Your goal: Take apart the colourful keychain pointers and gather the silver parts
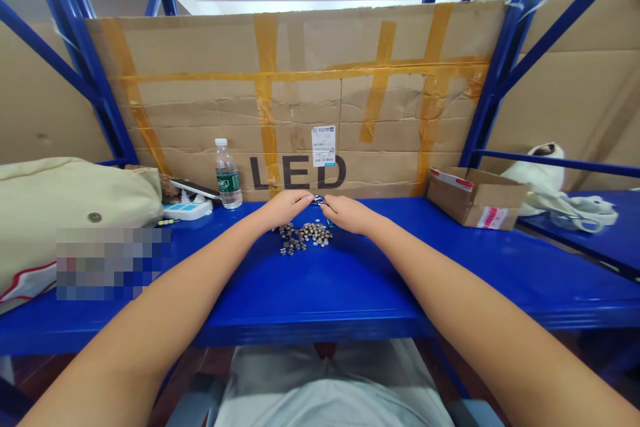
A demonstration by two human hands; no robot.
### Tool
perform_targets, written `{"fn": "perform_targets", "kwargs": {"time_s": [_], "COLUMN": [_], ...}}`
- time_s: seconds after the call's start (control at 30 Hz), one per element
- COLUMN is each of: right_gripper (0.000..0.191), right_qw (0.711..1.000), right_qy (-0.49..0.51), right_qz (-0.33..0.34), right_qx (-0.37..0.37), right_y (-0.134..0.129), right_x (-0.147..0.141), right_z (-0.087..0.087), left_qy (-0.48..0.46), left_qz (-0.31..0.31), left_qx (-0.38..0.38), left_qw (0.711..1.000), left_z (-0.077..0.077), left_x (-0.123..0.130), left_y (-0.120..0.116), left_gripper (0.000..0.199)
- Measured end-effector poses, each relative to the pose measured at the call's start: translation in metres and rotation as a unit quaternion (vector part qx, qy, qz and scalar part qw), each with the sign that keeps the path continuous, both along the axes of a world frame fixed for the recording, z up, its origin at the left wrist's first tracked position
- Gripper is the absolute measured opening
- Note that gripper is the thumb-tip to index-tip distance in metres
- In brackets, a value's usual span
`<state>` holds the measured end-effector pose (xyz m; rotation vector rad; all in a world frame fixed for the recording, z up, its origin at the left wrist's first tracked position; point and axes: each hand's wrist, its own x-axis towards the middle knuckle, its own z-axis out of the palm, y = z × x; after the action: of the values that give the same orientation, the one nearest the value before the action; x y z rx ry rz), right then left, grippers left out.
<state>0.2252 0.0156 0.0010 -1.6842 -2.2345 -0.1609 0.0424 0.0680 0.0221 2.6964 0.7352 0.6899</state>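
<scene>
Both my hands meet above the middle of the blue table, toward the back. My left hand comes in from the left with its fingers closed. From the right, my right hand is closed too. Between the fingertips shows a small shiny metal piece, pinched from both sides; it is too small to name. Just below the hands lies a loose pile of small silvery metal pieces, some round and flat. A little green object, partly hidden, is beside my right fingers.
A water bottle and a white power strip with a phone over it stand back left. A cream bag covers the left end. An open cardboard box sits back right. Taped cardboard walls the rear.
</scene>
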Motion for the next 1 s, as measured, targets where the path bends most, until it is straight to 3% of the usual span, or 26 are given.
{"fn": "perform_targets", "kwargs": {"time_s": [0.23, 0.4, 0.5, 0.6, 0.67, 0.8, 0.9, 1.0], "right_gripper": [0.036, 0.035, 0.029, 0.025, 0.029, 0.033, 0.031, 0.029], "right_qw": [0.992, 0.986, 0.993, 0.998, 0.974, 0.869, 0.817, 0.786], "right_qy": [-0.12, -0.15, -0.096, 0.063, 0.223, 0.48, 0.56, 0.613], "right_qz": [-0.045, -0.062, -0.057, -0.014, 0.023, 0.079, 0.097, 0.055], "right_qx": [0.001, 0.021, 0.03, 0.02, -0.022, -0.096, -0.099, -0.061], "right_y": [-0.008, -0.008, -0.002, 0.004, 0.006, 0.007, 0.01, 0.015], "right_x": [-0.007, -0.012, -0.013, -0.011, -0.01, -0.015, -0.02, -0.012], "right_z": [0.008, 0.008, 0.006, 0.002, -0.003, -0.009, -0.008, -0.001], "left_qy": [-0.006, 0.006, 0.008, 0.009, 0.002, -0.001, 0.019, 0.083], "left_qz": [0.019, 0.029, 0.033, 0.021, 0.011, 0.006, 0.022, 0.018], "left_qx": [-0.028, -0.016, 0.0, 0.041, 0.07, 0.116, 0.147, 0.166], "left_qw": [0.999, 0.999, 0.999, 0.999, 0.997, 0.993, 0.989, 0.982], "left_z": [0.002, 0.002, 0.001, -0.005, -0.01, -0.015, -0.013, -0.013], "left_x": [-0.001, -0.001, -0.001, 0.003, 0.006, 0.012, 0.013, 0.013], "left_y": [-0.001, 0.0, 0.001, 0.002, 0.004, 0.007, 0.004, -0.005], "left_gripper": [0.033, 0.034, 0.033, 0.032, 0.033, 0.032, 0.032, 0.033]}}
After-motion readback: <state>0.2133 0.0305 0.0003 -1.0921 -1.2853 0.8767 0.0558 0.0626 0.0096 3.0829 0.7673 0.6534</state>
